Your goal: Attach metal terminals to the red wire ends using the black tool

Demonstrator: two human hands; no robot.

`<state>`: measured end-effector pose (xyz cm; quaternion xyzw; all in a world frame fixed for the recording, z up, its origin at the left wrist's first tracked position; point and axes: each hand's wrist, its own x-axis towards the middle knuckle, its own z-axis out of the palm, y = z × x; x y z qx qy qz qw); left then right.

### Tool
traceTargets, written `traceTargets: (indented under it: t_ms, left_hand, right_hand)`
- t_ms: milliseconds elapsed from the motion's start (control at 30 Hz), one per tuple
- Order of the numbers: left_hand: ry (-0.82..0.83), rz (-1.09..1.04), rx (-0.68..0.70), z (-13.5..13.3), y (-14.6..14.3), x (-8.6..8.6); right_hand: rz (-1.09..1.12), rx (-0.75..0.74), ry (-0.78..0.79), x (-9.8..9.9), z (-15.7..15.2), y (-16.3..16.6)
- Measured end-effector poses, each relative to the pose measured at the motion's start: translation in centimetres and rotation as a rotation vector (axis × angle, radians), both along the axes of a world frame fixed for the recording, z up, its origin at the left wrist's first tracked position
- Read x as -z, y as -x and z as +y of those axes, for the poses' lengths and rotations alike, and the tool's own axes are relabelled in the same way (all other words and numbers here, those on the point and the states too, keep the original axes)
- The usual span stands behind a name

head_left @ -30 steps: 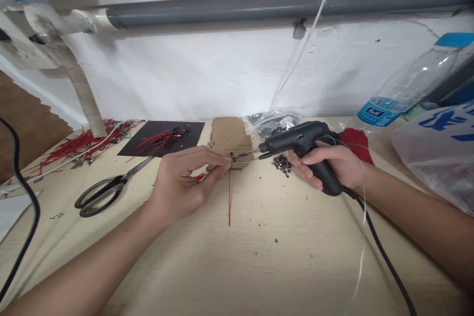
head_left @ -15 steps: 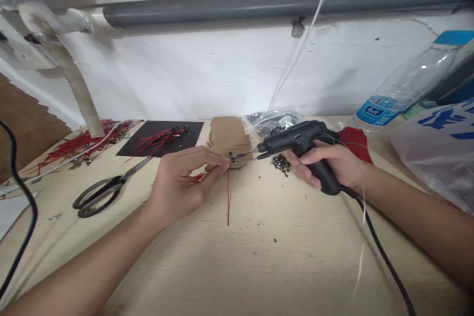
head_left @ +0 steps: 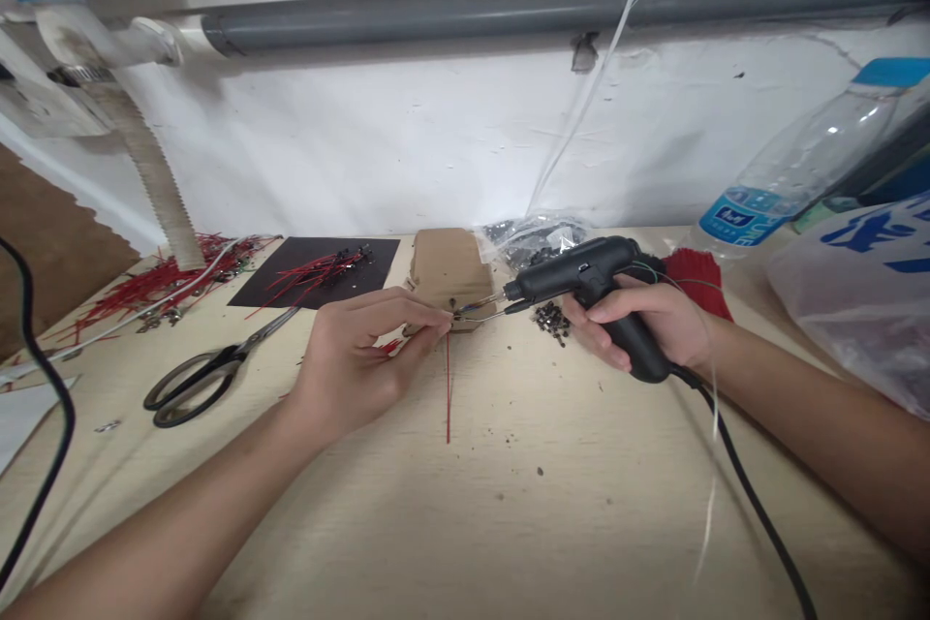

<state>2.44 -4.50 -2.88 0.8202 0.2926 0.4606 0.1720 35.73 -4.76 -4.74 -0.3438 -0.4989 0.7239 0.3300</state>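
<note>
My right hand (head_left: 646,320) is wrapped round the grip of a black soldering gun (head_left: 581,271), its tip pointing left. Thumb and forefinger of my left hand (head_left: 370,349) pinch a small dark part at the front edge of a cardboard pad (head_left: 451,266). The soldering tip and a thin metal feed tube meet right beside those fingertips. From the pinch a red wire (head_left: 449,392) runs down toward me over the table. What exactly the small part is, I cannot make out; the fingers partly cover it.
Black scissors (head_left: 196,383) lie at left. A black sheet (head_left: 268,271) bears red wires with small parts; more red wires (head_left: 131,286) are heaped behind. Small black parts (head_left: 552,322) and a clear bag (head_left: 538,237) sit near the gun. A bottle (head_left: 791,165) and plastic bag (head_left: 857,281) stand right.
</note>
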Motion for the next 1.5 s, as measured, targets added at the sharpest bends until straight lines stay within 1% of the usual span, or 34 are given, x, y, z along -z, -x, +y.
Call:
traceTargets:
  t_ms: [667, 833, 933, 1133, 1367, 1500]
  left_hand:
    - [-0.041, -0.048, -0.001, -0.22, 0.12, -0.26]
    - [0.014, -0.126, -0.037, -0.27, 0.31, -0.63]
    - [0.017, -0.157, -0.072, -0.24, 0.43, -0.81]
    - [0.048, -0.118, -0.07, -0.29, 0.37, -0.66]
    - [0.033, -0.106, -0.084, -0.25, 0.39, -0.6]
    - [0.044, -0.103, -0.066, -0.2, 0.38, -0.58]
  right_hand:
    - [0.005, -0.003, -0.001, -0.02, 0.03, -0.1]
    - [-0.019, -0.025, -0.004, -0.27, -0.08, 0.03]
    - [-0.022, -0.023, -0.015, -0.29, -0.13, 0.08]
    - [-0.049, -0.009, -0.014, -0.18, -0.21, 0.0]
    - [-0.058, -0.014, -0.036, -0.21, -0.2, 0.09]
    - [-0.061, -0.009, -0.042, -0.3, -0.25, 0.2]
